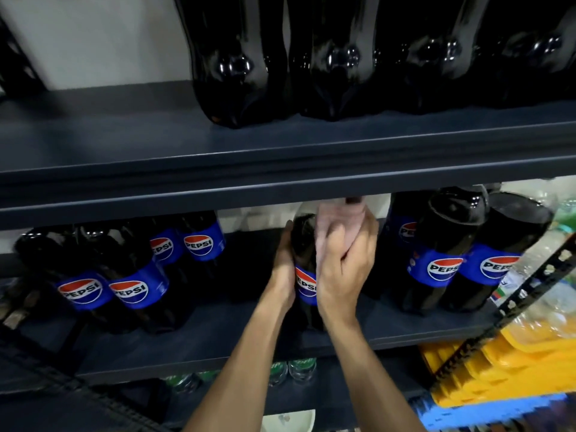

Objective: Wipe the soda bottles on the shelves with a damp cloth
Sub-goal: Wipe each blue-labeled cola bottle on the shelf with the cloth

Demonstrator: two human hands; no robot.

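- Nearest the camera, a stack of yellow plastic crates [498, 369] sits low on the right with a blue plastic crate [467, 413] below it. A rounded white object [286, 420] shows at the bottom edge, too cut off to identify.
- On the lowest shelf, clear plastic bottles with green labels [299, 369] stand behind the two bare forearms that reach up from below.
- The left hand [285, 266] grips the left side of a dark cola bottle with a blue Pepsi label [303, 241], fingers wrapped round its body.
- The right hand [343, 269] clutches a pale pink cloth [336, 222] and presses it against the upper front of that bottle, covering the shoulder up to the neck.
- The held bottle stands upright on the dark grey middle shelf [389, 325], in the gap between two groups of matching bottles.
- To its left, four Pepsi bottles on the left [137, 275] stand two in front and two behind.
- To its right, three Pepsi bottles on the right [442, 254] stand close together, near a perforated black metal upright [530, 291].
- Beyond the upright, clear plastic bottles [561, 244] appear blurred.
- Farther up, the dark grey upper shelf [124, 145] carries a row of large dark bottles [336, 63], bases visible.
- A white wall [93, 35] lies behind.
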